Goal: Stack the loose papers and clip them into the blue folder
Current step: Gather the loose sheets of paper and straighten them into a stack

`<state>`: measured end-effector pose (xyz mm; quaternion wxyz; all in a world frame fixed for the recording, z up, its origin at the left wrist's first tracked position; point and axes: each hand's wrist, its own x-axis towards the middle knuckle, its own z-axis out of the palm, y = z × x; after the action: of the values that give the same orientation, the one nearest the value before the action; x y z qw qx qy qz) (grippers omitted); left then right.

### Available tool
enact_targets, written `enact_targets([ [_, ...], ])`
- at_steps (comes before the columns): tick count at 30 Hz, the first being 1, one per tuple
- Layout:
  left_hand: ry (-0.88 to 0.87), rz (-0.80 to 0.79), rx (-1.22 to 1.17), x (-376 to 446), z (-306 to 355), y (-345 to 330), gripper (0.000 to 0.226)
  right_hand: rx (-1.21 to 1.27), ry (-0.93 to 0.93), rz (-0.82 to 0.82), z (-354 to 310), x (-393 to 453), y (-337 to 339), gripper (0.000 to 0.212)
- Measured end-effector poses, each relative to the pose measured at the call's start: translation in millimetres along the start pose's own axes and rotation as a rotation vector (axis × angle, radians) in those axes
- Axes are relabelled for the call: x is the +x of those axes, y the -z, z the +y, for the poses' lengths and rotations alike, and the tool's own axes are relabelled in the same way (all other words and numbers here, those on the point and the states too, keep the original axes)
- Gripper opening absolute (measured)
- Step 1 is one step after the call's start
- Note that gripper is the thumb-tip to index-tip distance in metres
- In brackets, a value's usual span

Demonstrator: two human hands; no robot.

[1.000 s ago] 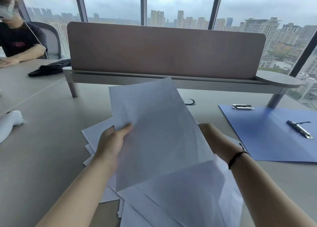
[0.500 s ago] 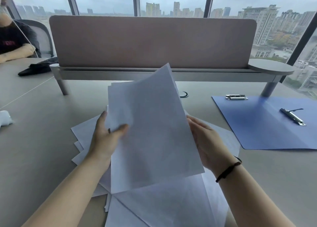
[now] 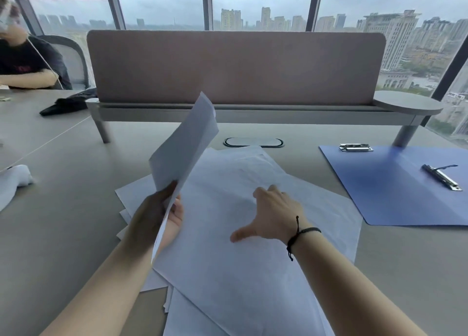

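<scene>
Gripping gathered sheets (image 3: 184, 143) upright in left hand (image 3: 154, 219), right hand (image 3: 271, 214) spread flat on loose papers (image 3: 240, 272), probably collecting another; blue folder (image 3: 395, 188) waiting right.

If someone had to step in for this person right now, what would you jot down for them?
Left hand: grips the gathered sheets, held up on edge above the desk.
Right hand: open, fingers spread, reaching onto the loose papers that lie fanned out on the desk.
Blue folder: lies open to the right, apart from the papers, with one metal clip on it and another clip at its far edge. No paper in it.
Done: a few sheets collected.
Left: gather the rest, square the stack, clip it into the folder.
</scene>
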<state>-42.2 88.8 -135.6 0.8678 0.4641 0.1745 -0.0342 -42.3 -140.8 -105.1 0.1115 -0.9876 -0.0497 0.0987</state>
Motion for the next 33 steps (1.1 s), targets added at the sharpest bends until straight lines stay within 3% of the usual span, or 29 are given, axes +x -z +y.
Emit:
enact_targets([
  [5,-0.035,-0.014,0.001,1.1,-0.8,3.6,0.021,0.077,0.001,-0.096,-9.0,10.4,9.0,0.077],
  [9,-0.14,0.011,0.114,-3.0,1.6,-0.3,0.011,0.285,0.098,0.01,6.8,18.8,3.2,0.017],
  [10,-0.192,0.021,0.152,-3.4,2.4,-1.2,0.016,0.375,0.101,0.035,14.4,17.4,2.8,0.014],
  [12,-0.255,0.02,0.177,-3.3,3.4,-2.1,0.024,0.647,0.057,0.107,28.0,6.0,3.9,0.029],
  [15,-0.273,0.044,0.153,-4.5,3.2,-7.6,0.015,1.27,-0.01,0.148,45.6,-10.0,3.0,0.014],
  [18,-0.33,0.06,0.209,-5.7,0.6,-11.0,0.017,1.546,-0.085,0.112,53.8,-14.4,-0.4,0.021],
  [21,-0.358,0.038,0.274,-7.5,-3.5,-12.0,0.035,1.567,-0.056,0.051,53.2,-16.3,-1.7,0.021],
  [26,-0.458,0.034,0.329,-6.8,-5.8,-14.1,0.045,1.497,0.097,-0.081,42.9,-27.4,3.8,0.022],
  [28,-0.437,0.005,0.333,-3.6,-4.8,-10.6,0.042,1.423,0.098,0.027,43.1,-28.5,7.0,0.017],
  [31,-0.297,-0.037,0.208,-1.5,0.0,-6.1,0.028,1.296,-0.159,0.392,55.8,-19.0,8.8,0.009],
  [32,-0.224,-0.062,0.105,-0.7,0.6,-3.8,0.027,1.297,-0.235,0.432,61.1,-16.0,8.7,0.011],
  [33,-0.161,-0.083,-0.027,-1.9,1.3,-2.7,0.04,1.352,-0.289,0.412,64.4,-14.2,8.7,0.019],
])
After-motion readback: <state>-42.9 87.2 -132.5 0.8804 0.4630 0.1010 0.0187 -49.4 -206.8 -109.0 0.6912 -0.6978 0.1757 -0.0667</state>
